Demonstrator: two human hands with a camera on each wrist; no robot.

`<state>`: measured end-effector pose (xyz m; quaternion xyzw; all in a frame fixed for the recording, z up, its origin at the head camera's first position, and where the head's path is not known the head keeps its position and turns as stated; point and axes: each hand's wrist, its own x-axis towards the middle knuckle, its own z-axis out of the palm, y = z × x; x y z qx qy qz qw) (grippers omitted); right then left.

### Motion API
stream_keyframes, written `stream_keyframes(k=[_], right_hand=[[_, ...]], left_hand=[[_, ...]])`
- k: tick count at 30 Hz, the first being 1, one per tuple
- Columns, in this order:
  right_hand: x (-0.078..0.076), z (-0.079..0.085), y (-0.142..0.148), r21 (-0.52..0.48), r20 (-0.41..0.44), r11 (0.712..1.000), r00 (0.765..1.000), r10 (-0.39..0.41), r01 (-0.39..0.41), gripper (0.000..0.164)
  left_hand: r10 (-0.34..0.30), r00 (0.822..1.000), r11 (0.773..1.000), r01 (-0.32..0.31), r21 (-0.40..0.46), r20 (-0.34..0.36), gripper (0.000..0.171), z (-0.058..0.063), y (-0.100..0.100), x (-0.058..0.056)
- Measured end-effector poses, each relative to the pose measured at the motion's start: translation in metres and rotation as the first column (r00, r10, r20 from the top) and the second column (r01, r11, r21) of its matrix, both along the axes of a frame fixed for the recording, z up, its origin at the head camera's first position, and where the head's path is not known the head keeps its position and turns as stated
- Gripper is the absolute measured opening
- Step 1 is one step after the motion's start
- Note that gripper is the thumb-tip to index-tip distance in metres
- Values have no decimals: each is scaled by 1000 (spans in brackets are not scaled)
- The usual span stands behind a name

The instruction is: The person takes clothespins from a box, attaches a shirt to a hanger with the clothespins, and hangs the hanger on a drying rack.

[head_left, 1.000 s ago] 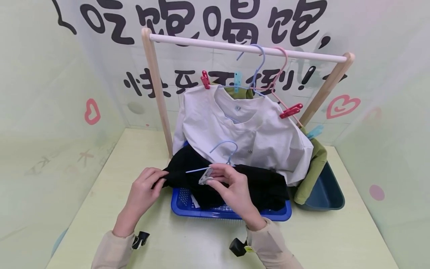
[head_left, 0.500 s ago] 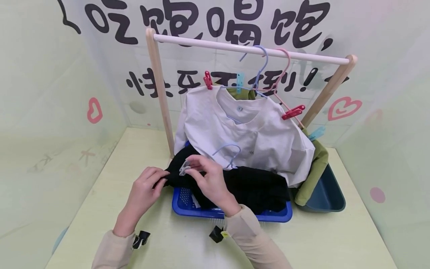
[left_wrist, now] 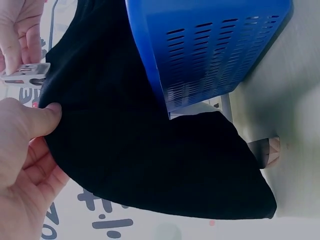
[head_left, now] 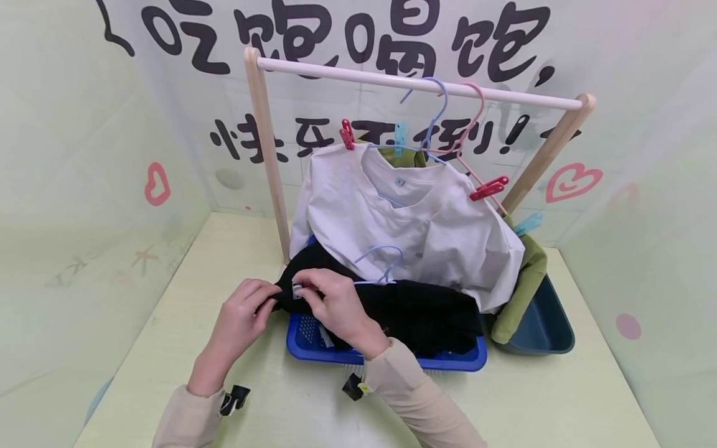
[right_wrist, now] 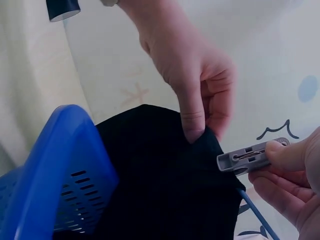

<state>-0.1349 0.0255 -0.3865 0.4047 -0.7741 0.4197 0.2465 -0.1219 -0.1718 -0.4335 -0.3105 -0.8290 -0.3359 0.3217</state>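
My left hand (head_left: 242,317) pinches the edge of a black garment (head_left: 431,314) at its left end, thumb on top in the left wrist view. Just beside it, my right hand (head_left: 335,303) holds a grey clothespin (right_wrist: 247,156) between thumb and fingers. The mouth of the clothespin overlaps the garment's edge in the right wrist view, a little way from the left thumb. A blue hanger (right_wrist: 261,216) runs into the black cloth there, its hook (head_left: 401,256) rising in front of a white shirt. Most of the hanger's arms are hidden by cloth.
Under the black garment stands a blue basket (head_left: 386,359). Behind, a rack with a white bar (head_left: 347,73) carries the white shirt (head_left: 386,230), with red clothespins (head_left: 488,188), and a green garment (head_left: 523,298) on a pink hanger (head_left: 476,118). A dark bin (head_left: 551,323) stands right.
My right hand has carried the clothespin left along the hanger to the garment's edge beside the left hand. The left hand keeps its pinch and has hardly moved.
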Motion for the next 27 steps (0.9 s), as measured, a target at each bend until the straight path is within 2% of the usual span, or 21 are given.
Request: stream_keyframes(k=[7, 13, 18, 27], right_hand=[[-1, -2, 1, 33, -29, 999, 1000, 7, -6, 16], [-2, -7, 3, 58, -27, 998, 1000, 4, -2, 28], [0, -9, 4, 36, -10, 999, 1000, -20, 21, 38], [9, -11, 17, -49, -45, 999, 999, -7, 5, 38]], left_hand=[[-6, 1000, 1000, 6, 2, -6, 10, -1, 0, -1], [-8, 1000, 1000, 8, 15, 22, 17, -3, 0, -2], [-16, 1000, 999, 15, 42, 4, 14, -6, 0, -3], [-6, 1000, 999, 6, 45, 12, 23, -4, 1, -3]])
